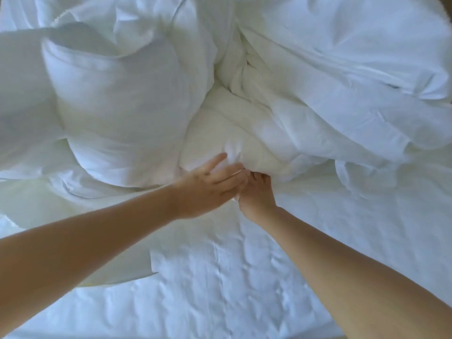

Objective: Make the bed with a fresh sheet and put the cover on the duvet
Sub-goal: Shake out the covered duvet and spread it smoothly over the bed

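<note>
Rumpled white duvet (234, 133) and cover (342, 69) heaped on the far part of the sheet (220, 289) (whether one lies inside the other cannot be told). Left hand (208, 187) rests on the duvet's near bulge, fingers (217, 160) nearly straight. Right hand (256, 194), touching the left, curls into the same fold.

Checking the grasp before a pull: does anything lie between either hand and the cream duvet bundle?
Nothing visible does. The left hand rests straight-fingered on the duvet, and the right hand curls into its lower fold. The looser white cover is heaped beside it, not between.
</note>
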`<control>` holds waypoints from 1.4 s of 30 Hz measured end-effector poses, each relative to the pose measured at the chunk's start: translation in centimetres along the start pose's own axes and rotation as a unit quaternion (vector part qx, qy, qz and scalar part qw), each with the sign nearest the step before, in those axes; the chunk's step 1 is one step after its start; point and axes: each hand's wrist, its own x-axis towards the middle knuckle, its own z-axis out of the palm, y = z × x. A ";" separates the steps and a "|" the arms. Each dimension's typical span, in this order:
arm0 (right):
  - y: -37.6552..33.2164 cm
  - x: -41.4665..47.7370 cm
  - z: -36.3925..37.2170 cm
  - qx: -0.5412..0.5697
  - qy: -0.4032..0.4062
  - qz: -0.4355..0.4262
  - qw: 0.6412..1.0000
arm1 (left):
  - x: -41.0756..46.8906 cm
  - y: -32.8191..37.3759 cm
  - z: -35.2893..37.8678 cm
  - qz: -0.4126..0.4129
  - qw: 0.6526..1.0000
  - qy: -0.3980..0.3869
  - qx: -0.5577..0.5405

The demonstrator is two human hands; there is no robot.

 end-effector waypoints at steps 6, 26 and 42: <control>4.0 -7.0 -3.0 0.163 -0.033 0.020 0.986 | 0.6 5.5 -1.4 -0.117 0.950 -0.190 -0.218; 15.5 -21.1 -7.7 0.079 0.084 -0.063 0.991 | 5.3 19.1 -10.8 -0.394 0.795 -0.210 -0.411; 22.7 -28.9 -10.1 0.089 0.078 -0.080 0.990 | 7.5 23.2 -14.0 -0.485 0.758 -0.180 -0.397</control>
